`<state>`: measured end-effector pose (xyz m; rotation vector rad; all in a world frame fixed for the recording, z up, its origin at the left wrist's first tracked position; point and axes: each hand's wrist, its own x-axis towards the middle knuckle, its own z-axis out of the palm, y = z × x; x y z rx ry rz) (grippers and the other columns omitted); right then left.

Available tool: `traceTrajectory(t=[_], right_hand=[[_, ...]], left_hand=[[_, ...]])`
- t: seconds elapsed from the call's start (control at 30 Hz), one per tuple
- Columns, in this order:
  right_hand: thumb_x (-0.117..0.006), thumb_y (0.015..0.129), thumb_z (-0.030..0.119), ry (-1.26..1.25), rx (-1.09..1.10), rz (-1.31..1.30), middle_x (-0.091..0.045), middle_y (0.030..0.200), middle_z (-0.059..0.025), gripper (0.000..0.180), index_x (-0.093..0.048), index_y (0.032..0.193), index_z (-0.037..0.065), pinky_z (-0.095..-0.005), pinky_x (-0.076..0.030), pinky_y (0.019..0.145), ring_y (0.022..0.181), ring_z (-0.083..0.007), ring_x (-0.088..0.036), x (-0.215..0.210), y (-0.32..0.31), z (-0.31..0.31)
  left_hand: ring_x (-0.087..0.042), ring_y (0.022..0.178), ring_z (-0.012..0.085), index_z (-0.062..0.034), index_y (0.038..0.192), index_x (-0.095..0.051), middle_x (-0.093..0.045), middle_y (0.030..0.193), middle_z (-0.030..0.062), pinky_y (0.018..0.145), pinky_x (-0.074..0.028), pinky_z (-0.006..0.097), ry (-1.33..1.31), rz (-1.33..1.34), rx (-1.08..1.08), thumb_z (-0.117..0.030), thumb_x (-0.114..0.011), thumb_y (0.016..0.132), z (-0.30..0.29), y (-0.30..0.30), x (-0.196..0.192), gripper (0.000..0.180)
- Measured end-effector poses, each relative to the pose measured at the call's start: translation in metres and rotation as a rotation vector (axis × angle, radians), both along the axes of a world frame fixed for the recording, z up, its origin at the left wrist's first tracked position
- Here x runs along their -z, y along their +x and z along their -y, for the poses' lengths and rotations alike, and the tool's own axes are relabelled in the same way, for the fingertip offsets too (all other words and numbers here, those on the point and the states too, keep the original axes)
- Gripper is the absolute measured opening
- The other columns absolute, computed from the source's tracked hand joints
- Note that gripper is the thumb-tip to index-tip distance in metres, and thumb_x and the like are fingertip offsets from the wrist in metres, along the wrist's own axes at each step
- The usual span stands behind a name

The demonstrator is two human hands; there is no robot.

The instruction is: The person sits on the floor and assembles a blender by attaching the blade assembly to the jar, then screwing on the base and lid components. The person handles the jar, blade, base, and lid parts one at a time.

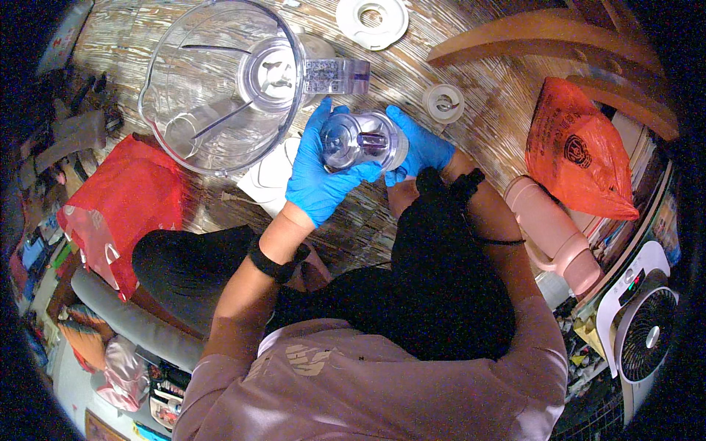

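Clear plastic cylindrical blender cup with a purple part inside [362,141] is held between both hands above the striped wooden table [412,81], just in front of the person's chest. In the head view, the left hand in a blue glove [318,173] is wrapped around the cup's near side, fingers curled against its wall. The right hand in a blue glove [418,145] is pressed to the far side; its fingertips are hidden behind the cup, so the exact hold cannot be made out. The purple part is blurred through the plastic. A large clear plastic bowl with a central blade shaft [220,81] is seen just beyond the hands. A white round lid [372,20] is cut off by the upper edge. A small clear round cap [443,102] lies near the right hand. A red plastic bag [125,202] lies well to the left.
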<state>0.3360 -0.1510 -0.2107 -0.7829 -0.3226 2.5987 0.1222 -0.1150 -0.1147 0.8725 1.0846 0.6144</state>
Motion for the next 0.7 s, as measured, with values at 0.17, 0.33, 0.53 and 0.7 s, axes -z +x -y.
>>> traceTrajectory(t=[0.17,0.33,0.53,0.7], right_hand=[[-0.015,0.085,0.082,-0.066,-0.109,0.063,-0.070,0.097,-0.0214,0.098,-0.059,0.121,0.002,-0.0320,-0.054,0.054,0.064,-0.0258,-0.068,-0.010,0.002,-0.003],[-0.019,0.087,0.079,-0.101,-0.261,0.136,-0.065,0.112,-0.0247,0.095,-0.050,0.131,0.000,-0.0308,-0.056,0.060,0.081,-0.0258,-0.069,-0.006,0.014,-0.008],[-0.049,0.098,0.041,0.383,-0.152,0.376,-0.063,0.113,-0.0127,0.051,-0.048,0.134,0.006,-0.0270,-0.054,0.064,0.087,-0.0203,-0.066,-0.027,0.037,-0.022],[-0.047,0.098,0.029,0.773,-0.131,0.691,-0.068,0.096,-0.0045,0.038,-0.058,0.128,0.009,-0.0224,-0.051,0.065,0.075,-0.0113,-0.065,-0.055,0.050,-0.044]], left_hand=[[-0.049,0.125,0.0239,-0.0024,0.145,-0.030,-0.048,0.139,0.0133,0.106,-0.042,0.037,0.005,0.026,0.055,-0.017,-0.090,0.063,-0.005,-0.012,0.008,0.103],[-0.053,0.117,0.0207,-0.0017,0.140,-0.036,-0.050,0.131,0.0093,0.101,-0.046,0.033,0.022,0.035,0.004,-0.010,-0.089,0.063,-0.006,-0.025,0.016,0.095],[-0.047,0.126,0.0279,-0.0037,0.135,-0.036,-0.045,0.138,0.0149,0.107,-0.039,0.038,0.304,-0.313,0.242,-0.018,-0.091,0.060,-0.001,-0.049,0.022,0.094],[-0.048,0.120,0.0291,-0.0035,0.135,-0.036,-0.046,0.130,0.0138,0.106,-0.040,0.039,0.081,-0.329,0.119,-0.016,-0.090,0.057,0.007,-0.061,0.042,0.096]])
